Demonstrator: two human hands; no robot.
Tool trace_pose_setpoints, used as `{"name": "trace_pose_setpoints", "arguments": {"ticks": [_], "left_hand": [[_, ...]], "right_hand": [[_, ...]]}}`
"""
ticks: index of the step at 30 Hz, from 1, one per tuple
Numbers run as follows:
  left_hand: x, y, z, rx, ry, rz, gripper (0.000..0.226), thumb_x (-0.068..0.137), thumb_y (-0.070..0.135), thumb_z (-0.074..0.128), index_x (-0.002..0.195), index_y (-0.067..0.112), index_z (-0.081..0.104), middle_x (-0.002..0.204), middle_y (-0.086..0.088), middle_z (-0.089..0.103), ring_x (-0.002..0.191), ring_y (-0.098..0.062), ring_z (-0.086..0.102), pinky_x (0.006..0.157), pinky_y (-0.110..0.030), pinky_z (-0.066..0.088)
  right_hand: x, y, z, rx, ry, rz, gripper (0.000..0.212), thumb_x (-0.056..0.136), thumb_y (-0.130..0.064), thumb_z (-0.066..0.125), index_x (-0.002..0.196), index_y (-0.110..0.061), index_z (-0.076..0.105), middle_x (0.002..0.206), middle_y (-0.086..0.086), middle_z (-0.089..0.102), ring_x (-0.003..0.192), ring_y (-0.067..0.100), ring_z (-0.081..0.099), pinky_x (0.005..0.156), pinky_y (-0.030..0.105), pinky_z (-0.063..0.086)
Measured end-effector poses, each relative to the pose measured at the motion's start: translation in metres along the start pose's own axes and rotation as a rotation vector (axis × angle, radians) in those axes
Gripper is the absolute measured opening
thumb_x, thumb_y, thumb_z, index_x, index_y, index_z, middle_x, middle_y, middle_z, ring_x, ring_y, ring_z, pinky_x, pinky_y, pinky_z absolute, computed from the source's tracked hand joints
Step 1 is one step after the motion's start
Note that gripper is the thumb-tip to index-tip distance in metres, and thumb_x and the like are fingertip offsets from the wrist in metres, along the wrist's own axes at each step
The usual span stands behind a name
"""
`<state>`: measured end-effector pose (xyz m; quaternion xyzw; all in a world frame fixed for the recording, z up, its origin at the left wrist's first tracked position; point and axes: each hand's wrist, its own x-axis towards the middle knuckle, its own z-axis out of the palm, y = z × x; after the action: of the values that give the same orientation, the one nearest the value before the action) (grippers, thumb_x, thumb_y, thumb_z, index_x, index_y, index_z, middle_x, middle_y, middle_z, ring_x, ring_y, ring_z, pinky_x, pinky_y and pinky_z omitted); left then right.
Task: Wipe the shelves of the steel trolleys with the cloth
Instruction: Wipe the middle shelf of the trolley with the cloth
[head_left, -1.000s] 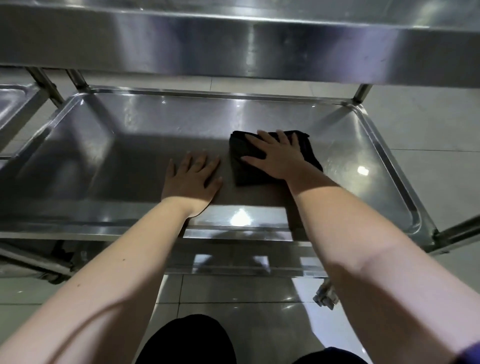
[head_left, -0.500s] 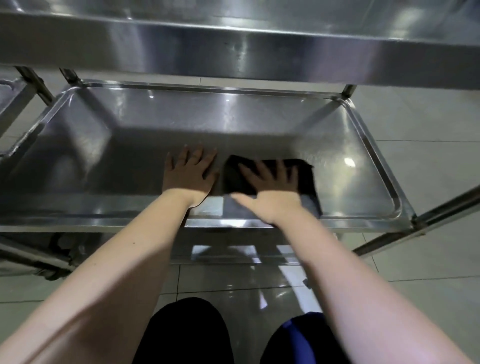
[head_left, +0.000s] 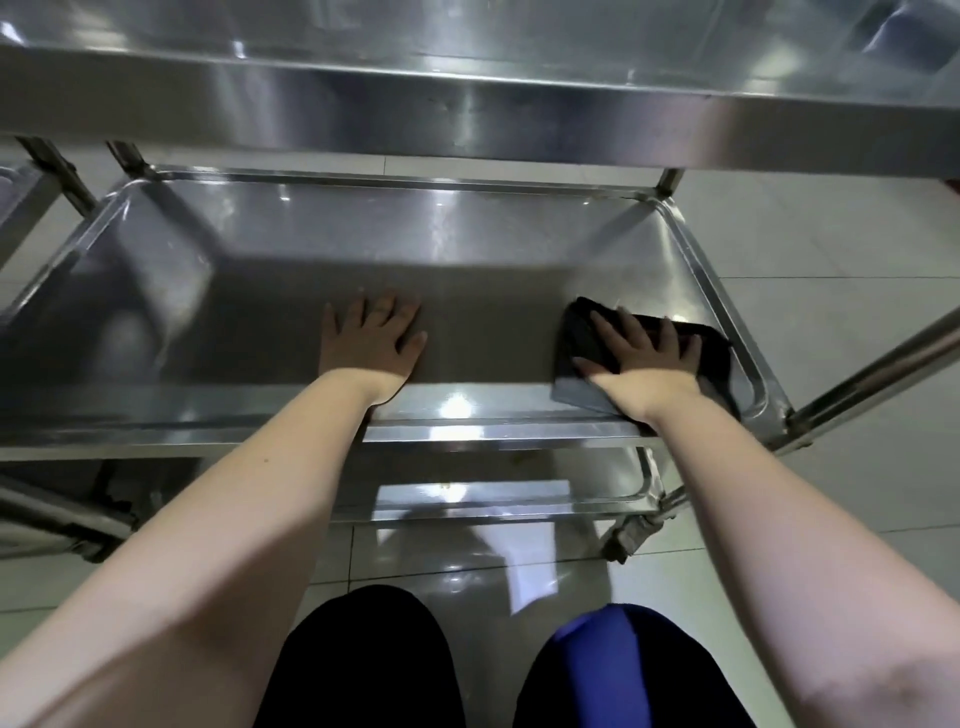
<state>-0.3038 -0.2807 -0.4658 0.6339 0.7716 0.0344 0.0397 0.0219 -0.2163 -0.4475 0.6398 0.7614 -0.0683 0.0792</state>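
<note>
Under right hand (head_left: 644, 364): cloth (head_left: 579, 338), pressed flat by the spread palm, not gripped, to rub the shelf (head_left: 467, 260).
Left hand (head_left: 371, 340): palm down, grasping nothing, probably bracing the reach.

- The head camera sits above the person's knees (head_left: 363, 660), facing forward and steeply down.
- It is close to the trolley (head_left: 878, 371): the middle shelf (head_left: 467, 270) fills the centre, and the top shelf (head_left: 467, 109) spans the far edge.
- Tiled floor (head_left: 831, 234) shows at the right and near.
</note>
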Motion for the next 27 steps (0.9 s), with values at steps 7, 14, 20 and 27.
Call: {"name": "trace_pose_setpoints", "arguments": {"ticks": [7, 14, 20, 27], "left_hand": [[-0.003, -0.006, -0.014, -0.200, -0.001, -0.005, 0.047, 0.104, 0.042, 0.027, 0.150, 0.033, 0.033, 0.163, 0.005, 0.018, 0.151, -0.023, 0.007, 0.118, -0.051, 0.004], [-0.068, 0.029, -0.040, -0.415, 0.174, 0.385, 0.044, 0.097, 0.041, 0.047, 0.138, 0.026, 0.055, 0.146, -0.001, 0.050, 0.136, -0.021, 0.043, 0.107, -0.033, 0.036], [-0.091, 0.062, -0.025, -0.221, 0.034, 0.521, 0.054, 0.096, 0.052, 0.051, 0.141, 0.023, 0.053, 0.151, -0.004, 0.043, 0.144, -0.021, 0.032, 0.119, -0.037, 0.019], [-0.084, 0.077, -0.060, -0.282, 0.179, 0.380, 0.034, 0.093, 0.040, 0.058, 0.124, 0.024, 0.062, 0.108, -0.002, 0.070, 0.101, -0.027, 0.063, 0.075, -0.036, 0.045]], "right_hand": [[-0.033, -0.133, 0.006, 0.057, -0.014, -0.306, 0.080, 0.079, -0.087, 0.017, 0.150, -0.054, 0.000, 0.164, -0.012, -0.006, 0.147, 0.040, -0.015, 0.110, 0.063, -0.017], [-0.078, -0.042, -0.006, 0.331, 0.108, -0.650, 0.068, 0.086, -0.061, 0.059, 0.141, -0.023, 0.052, 0.147, 0.003, 0.048, 0.137, 0.021, 0.042, 0.109, 0.025, 0.024], [-0.085, -0.029, -0.001, 0.385, 0.125, -0.612, 0.036, 0.095, -0.014, 0.063, 0.130, -0.008, 0.062, 0.138, 0.009, 0.057, 0.133, 0.028, 0.048, 0.116, 0.032, 0.026], [-0.069, -0.046, -0.062, 0.363, 0.427, -0.387, 0.020, 0.099, -0.016, 0.049, 0.112, -0.012, 0.063, 0.106, 0.016, 0.067, 0.095, 0.039, 0.061, 0.075, 0.041, 0.049]]}}
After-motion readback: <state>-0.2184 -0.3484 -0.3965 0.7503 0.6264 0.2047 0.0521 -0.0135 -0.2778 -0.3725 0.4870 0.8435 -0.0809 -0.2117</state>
